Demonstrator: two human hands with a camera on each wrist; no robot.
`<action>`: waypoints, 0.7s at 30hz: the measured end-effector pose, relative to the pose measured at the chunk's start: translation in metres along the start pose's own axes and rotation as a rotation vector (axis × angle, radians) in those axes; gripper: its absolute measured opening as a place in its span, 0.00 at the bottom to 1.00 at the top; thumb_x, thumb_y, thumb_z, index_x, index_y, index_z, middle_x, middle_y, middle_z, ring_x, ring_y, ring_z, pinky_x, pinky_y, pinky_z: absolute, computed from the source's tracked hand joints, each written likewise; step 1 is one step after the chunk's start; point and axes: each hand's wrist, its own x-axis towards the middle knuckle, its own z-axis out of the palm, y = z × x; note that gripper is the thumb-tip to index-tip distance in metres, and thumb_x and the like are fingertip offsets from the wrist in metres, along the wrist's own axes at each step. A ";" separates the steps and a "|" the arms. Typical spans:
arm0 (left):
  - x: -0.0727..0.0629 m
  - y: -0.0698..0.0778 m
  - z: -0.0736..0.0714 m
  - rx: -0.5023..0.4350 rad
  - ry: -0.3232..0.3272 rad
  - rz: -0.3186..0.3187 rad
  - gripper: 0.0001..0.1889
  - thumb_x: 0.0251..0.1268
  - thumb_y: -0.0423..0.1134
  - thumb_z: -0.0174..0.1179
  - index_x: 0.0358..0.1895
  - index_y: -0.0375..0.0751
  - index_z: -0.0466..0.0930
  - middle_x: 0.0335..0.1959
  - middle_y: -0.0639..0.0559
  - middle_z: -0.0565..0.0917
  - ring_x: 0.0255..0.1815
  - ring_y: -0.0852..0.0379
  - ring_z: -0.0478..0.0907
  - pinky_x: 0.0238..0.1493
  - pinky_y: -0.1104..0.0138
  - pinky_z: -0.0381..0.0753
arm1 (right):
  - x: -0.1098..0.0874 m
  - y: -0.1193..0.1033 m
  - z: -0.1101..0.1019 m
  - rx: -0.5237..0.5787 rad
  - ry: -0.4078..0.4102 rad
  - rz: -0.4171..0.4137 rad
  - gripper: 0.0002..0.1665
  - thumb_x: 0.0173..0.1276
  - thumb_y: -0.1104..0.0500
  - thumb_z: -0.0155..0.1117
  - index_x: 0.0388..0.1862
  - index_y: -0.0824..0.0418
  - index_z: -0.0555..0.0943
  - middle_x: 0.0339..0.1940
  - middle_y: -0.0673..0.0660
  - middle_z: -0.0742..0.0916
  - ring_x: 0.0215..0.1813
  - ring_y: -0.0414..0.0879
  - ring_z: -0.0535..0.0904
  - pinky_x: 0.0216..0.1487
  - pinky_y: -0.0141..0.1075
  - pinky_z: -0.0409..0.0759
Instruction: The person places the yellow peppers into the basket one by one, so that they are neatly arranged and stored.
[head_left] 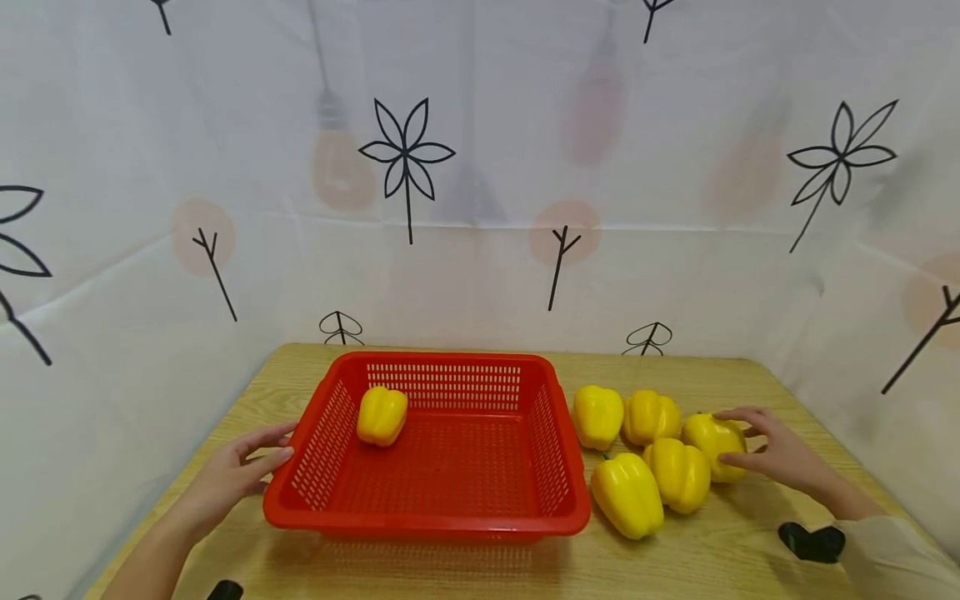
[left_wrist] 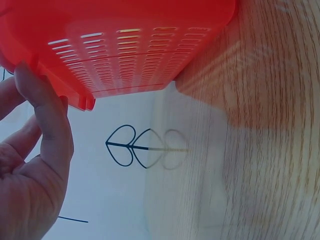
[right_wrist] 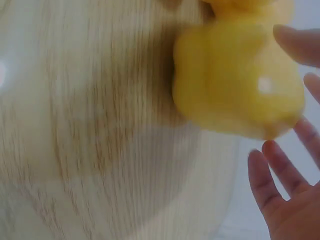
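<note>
- left hand (head_left: 236, 475): fingers relaxed and loosely bent, fingertips at the outer left rim of the red basket (head_left: 427, 525); grip slack.
- right hand (head_left: 780, 452): released, with thumb and fingers spread about the rightmost pepper (head_left: 705, 443); the right wrist view shows gaps by some fingertips, and whether any others touch cannot be told.
- rightmost pepper: yellow, resting on the wooden table (head_left: 750, 542) to the right of the basket, at the edge of a group of five.
- other peppers of the group: two towards the back (head_left: 597, 417) (head_left: 651, 417) and two nearer the viewer (head_left: 678, 475) (head_left: 628, 496), all yellow and close together.
- inside pepper (head_left: 382, 415): one yellow specimen within the basket, towards its back left corner.
- surroundings: pale cloth (head_left: 480, 283) printed with leaves and twigs behind the table; a light sleeve (head_left: 892, 550) on the right arm.
</note>
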 end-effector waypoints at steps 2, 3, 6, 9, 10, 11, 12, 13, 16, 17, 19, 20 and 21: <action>0.000 0.000 0.000 -0.002 0.002 0.000 0.32 0.66 0.44 0.56 0.69 0.34 0.59 0.60 0.34 0.66 0.45 0.51 0.79 0.39 0.57 0.82 | -0.001 -0.001 -0.001 -0.016 0.007 0.023 0.32 0.55 0.61 0.71 0.55 0.72 0.71 0.51 0.70 0.68 0.46 0.67 0.69 0.33 0.42 0.77; 0.000 0.000 0.000 -0.001 0.003 0.000 0.32 0.67 0.44 0.56 0.69 0.34 0.59 0.60 0.34 0.66 0.45 0.52 0.79 0.39 0.57 0.82 | -0.001 -0.001 -0.002 -0.022 0.000 0.033 0.32 0.55 0.60 0.71 0.56 0.72 0.70 0.52 0.70 0.68 0.47 0.66 0.68 0.34 0.45 0.76; 0.000 0.000 0.000 -0.002 0.005 0.000 0.32 0.67 0.44 0.56 0.69 0.34 0.59 0.60 0.34 0.66 0.45 0.52 0.79 0.39 0.57 0.82 | -0.002 0.000 -0.002 -0.008 -0.037 0.031 0.35 0.54 0.60 0.72 0.58 0.71 0.69 0.55 0.71 0.66 0.52 0.69 0.64 0.37 0.59 0.74; 0.000 0.000 0.000 -0.002 0.004 0.000 0.32 0.67 0.44 0.56 0.69 0.33 0.59 0.60 0.34 0.66 0.45 0.52 0.79 0.39 0.57 0.82 | -0.002 0.002 0.001 0.024 -0.064 0.004 0.38 0.52 0.61 0.73 0.59 0.72 0.67 0.58 0.72 0.65 0.54 0.71 0.62 0.40 0.61 0.74; 0.000 0.000 0.000 -0.003 0.004 0.000 0.32 0.67 0.44 0.56 0.69 0.33 0.59 0.60 0.34 0.66 0.45 0.52 0.79 0.39 0.57 0.82 | -0.002 0.002 0.003 0.031 -0.066 -0.001 0.39 0.51 0.61 0.74 0.59 0.72 0.66 0.58 0.72 0.64 0.54 0.72 0.63 0.40 0.58 0.75; 0.000 0.000 0.000 -0.004 0.003 0.001 0.32 0.67 0.44 0.56 0.69 0.33 0.59 0.60 0.34 0.66 0.45 0.52 0.79 0.39 0.57 0.82 | -0.001 0.003 0.004 0.042 -0.066 -0.010 0.40 0.51 0.62 0.74 0.59 0.72 0.66 0.58 0.73 0.64 0.53 0.73 0.63 0.39 0.56 0.76; 0.000 0.000 0.000 -0.006 0.002 0.001 0.32 0.67 0.44 0.56 0.69 0.33 0.59 0.60 0.34 0.66 0.46 0.52 0.79 0.39 0.57 0.82 | -0.001 0.003 0.005 0.050 -0.064 -0.018 0.40 0.50 0.62 0.74 0.59 0.73 0.66 0.58 0.73 0.64 0.53 0.74 0.63 0.39 0.55 0.77; 0.000 -0.001 0.000 -0.007 0.001 0.002 0.32 0.67 0.44 0.56 0.69 0.33 0.58 0.60 0.34 0.66 0.46 0.52 0.79 0.39 0.57 0.82 | 0.000 0.004 0.006 0.058 -0.063 -0.025 0.40 0.50 0.63 0.75 0.59 0.73 0.66 0.57 0.73 0.64 0.52 0.74 0.63 0.38 0.55 0.78; 0.000 -0.001 0.000 -0.008 0.000 0.006 0.32 0.67 0.44 0.56 0.69 0.33 0.58 0.60 0.34 0.65 0.45 0.53 0.79 0.39 0.57 0.82 | 0.001 0.004 0.007 0.055 -0.044 -0.025 0.41 0.47 0.63 0.76 0.58 0.72 0.67 0.56 0.71 0.65 0.51 0.73 0.64 0.37 0.54 0.79; 0.000 -0.001 0.000 -0.008 -0.001 0.007 0.32 0.67 0.44 0.56 0.69 0.33 0.58 0.60 0.34 0.65 0.45 0.52 0.79 0.39 0.57 0.82 | 0.001 0.004 0.007 0.056 -0.044 -0.026 0.41 0.47 0.62 0.76 0.58 0.73 0.67 0.55 0.72 0.65 0.51 0.74 0.64 0.37 0.55 0.79; 0.000 -0.001 0.000 -0.008 -0.003 0.009 0.32 0.67 0.44 0.56 0.69 0.33 0.58 0.60 0.34 0.65 0.45 0.52 0.79 0.39 0.57 0.82 | 0.002 0.003 0.006 0.040 -0.033 -0.008 0.41 0.46 0.61 0.77 0.57 0.72 0.68 0.54 0.72 0.66 0.50 0.73 0.66 0.36 0.52 0.80; 0.000 -0.001 0.000 -0.007 -0.002 0.009 0.32 0.67 0.44 0.56 0.69 0.33 0.58 0.60 0.34 0.65 0.45 0.52 0.79 0.39 0.57 0.82 | 0.002 0.003 0.006 0.029 -0.028 0.004 0.42 0.46 0.60 0.77 0.57 0.72 0.68 0.54 0.72 0.66 0.49 0.72 0.67 0.36 0.50 0.80; 0.000 -0.001 0.000 -0.007 -0.003 0.009 0.32 0.67 0.44 0.56 0.69 0.33 0.58 0.60 0.34 0.66 0.45 0.52 0.79 0.39 0.57 0.82 | 0.002 0.003 0.006 0.021 -0.026 0.015 0.42 0.46 0.59 0.77 0.58 0.72 0.68 0.53 0.73 0.66 0.49 0.72 0.67 0.35 0.48 0.81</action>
